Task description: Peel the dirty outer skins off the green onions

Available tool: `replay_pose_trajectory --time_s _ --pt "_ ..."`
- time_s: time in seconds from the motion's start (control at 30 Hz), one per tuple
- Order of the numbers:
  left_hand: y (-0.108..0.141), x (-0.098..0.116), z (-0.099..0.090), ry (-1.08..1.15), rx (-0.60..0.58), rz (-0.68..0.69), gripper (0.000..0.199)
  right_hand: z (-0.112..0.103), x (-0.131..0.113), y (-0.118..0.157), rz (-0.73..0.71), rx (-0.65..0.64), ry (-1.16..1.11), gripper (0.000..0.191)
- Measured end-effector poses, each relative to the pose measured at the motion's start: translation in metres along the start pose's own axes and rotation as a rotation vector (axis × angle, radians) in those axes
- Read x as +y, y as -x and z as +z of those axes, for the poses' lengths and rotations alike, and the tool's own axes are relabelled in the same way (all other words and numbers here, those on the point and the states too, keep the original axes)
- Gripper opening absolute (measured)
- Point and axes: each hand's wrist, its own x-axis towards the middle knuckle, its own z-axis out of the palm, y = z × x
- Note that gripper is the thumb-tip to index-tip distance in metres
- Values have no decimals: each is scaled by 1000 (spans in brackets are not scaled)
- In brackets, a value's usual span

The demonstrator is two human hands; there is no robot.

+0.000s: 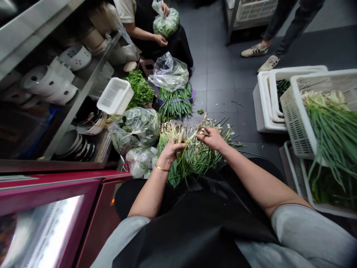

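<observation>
My left hand (pixel 173 150) is closed round a small bunch of green onions (pixel 181 138), their white ends pointing up and away from me. To its right, my right hand (pixel 211 138) pinches the pale root end of a green onion (pixel 198 131) that slants between both hands. Beneath them on the floor lies a heap of green onions (pixel 205 158), with roots and peeled bits among the stalks. A neater row of green onions (pixel 170 128) lies just behind my left hand. My fingertips partly cover what they grip.
Bagged vegetables (pixel 139 126), leafy greens (pixel 139 89) and a white basket (pixel 115 97) stand left, beside a dish shelf (pixel 83 89). White crates (pixel 297 111) hold green onions (pixel 329 119) at right. Ahead, a seated person (pixel 150 35) holds bagged greens (pixel 166 23); another person's legs (pixel 284 26) stand far right.
</observation>
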Motion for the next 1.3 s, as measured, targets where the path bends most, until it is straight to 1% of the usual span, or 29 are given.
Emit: replay_pose_trajectory --time_s 0.03,0.1,0.17,0.23,0.3,0.37,0.47,0.57,0.63,0.7,0.8,0.83,0.9,0.93,0.97,1.0,1.03,1.07,1.1,1.13,1.17,1.2,1.27,1.3 --pt "0 -1 -1 -9 -11 2 42 -2 1 -1 -49 30 94 16" --pt "0 -1 2 -32 -36 0 44 -4 2 -1 -110 35 227 10" --pt "-1 -2 9 -71 -61 11 46 -1 2 0 -139 -15 288 7" --pt "-5 0 17 -105 -61 50 46 3 2 2 -165 -87 326 9" --pt "-8 1 21 -109 -46 80 45 3 0 2 -186 -102 392 11" --pt "-9 2 21 -103 -33 74 44 -4 0 0 -189 -32 509 13" --pt "-5 1 10 -119 -64 13 41 -28 1 -6 -184 124 671 17" --pt "2 -3 -4 -144 -105 -40 41 -54 6 -10 -153 288 744 21" --pt "7 -6 -11 -157 -122 -57 42 -68 8 -12 -123 392 780 22" --pt "10 -7 -15 -172 -142 -62 42 -77 11 -13 -112 458 809 21" --pt "14 -8 -18 -195 -171 -57 40 -86 16 -15 -100 499 831 20" --pt "15 -8 -19 -204 -176 -58 39 -89 18 -16 -79 522 836 20" --pt "18 -8 -23 -224 -177 -72 39 -97 25 -19 -4 608 842 22" --pt "20 -8 -26 -229 -166 -79 39 -101 29 -21 37 653 839 23" --pt "22 -8 -30 -228 -149 -83 41 -106 34 -23 73 670 833 24" --pt "24 -8 -33 -219 -128 -82 43 -109 37 -25 104 643 828 25" --pt "26 -9 -36 -208 -108 -79 46 -110 40 -26 133 564 826 26" --pt "27 -9 -37 -198 -94 -73 48 -109 41 -27 159 452 827 27" --pt "28 -9 -38 -193 -91 -68 49 -107 41 -28 180 340 825 30" --pt "28 -9 -38 -193 -98 -63 48 -102 38 -28 191 256 806 34" --pt "26 -9 -37 -201 -113 -57 45 -95 33 -27 183 210 752 37" --pt "25 -8 -34 -214 -131 -51 42 -87 27 -25 154 190 654 41" --pt "19 -7 -27 -262 -173 -44 37 -66 11 -19 60 144 365 48" --pt "15 -7 -22 -296 -199 -47 35 -54 2 -15 17 100 214 50"
